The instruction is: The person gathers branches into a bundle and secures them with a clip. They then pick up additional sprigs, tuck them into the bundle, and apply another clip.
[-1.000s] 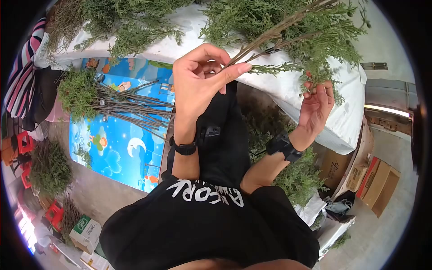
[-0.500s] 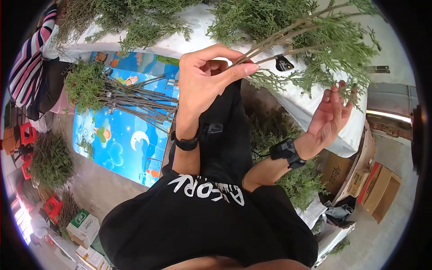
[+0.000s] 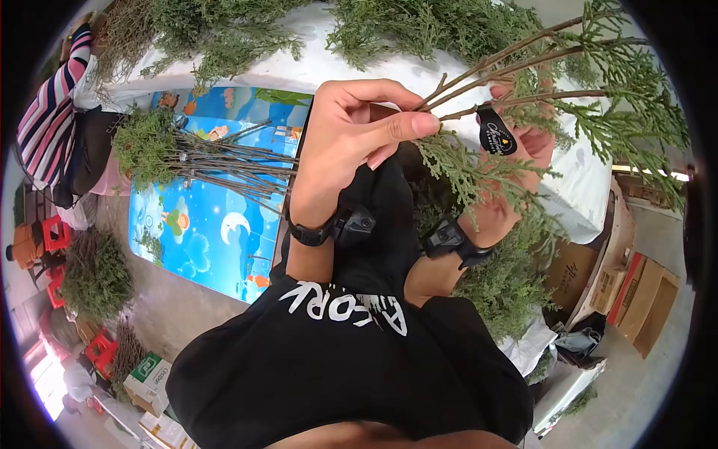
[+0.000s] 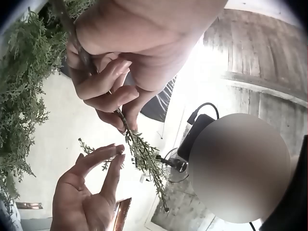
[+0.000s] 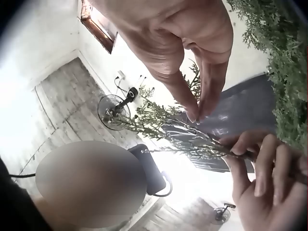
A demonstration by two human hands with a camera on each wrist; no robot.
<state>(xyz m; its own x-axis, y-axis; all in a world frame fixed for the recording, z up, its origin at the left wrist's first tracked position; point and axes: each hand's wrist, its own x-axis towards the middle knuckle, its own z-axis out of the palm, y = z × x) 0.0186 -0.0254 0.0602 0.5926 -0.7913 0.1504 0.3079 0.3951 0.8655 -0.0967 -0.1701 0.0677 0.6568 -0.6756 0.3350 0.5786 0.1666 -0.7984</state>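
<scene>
My left hand point(image 3: 329, 142) pinches several bare brown stems of conifer branches point(image 3: 516, 71) between thumb and fingers. Green foliage from these branches spreads out to the right. A black tag point(image 3: 496, 133) with pale lettering shows just under the lowest stem. Partly behind the foliage is my right hand point(image 3: 535, 146). Seen in the right wrist view, thumb and fingertips of that right hand point(image 5: 192, 53) meet on a thin sprig point(image 5: 194, 79). The left wrist view shows the left hand's fingers point(image 4: 103, 89) curled round a stem.
Loose conifer greenery point(image 3: 441, 30) lies along the white-covered table point(image 3: 321, 45). On a blue cartoon-print table point(image 3: 198, 247) lies a bundle of cut branches point(image 3: 232, 168). A person in a striped sleeve point(image 3: 60, 142) is at the far left. Cardboard boxes point(image 3: 647, 299) sit at the right.
The left hand has moved slightly right with the branches. My right hand has gone right, then come back left behind the foliage. The black tag has come into view and shows larger.
</scene>
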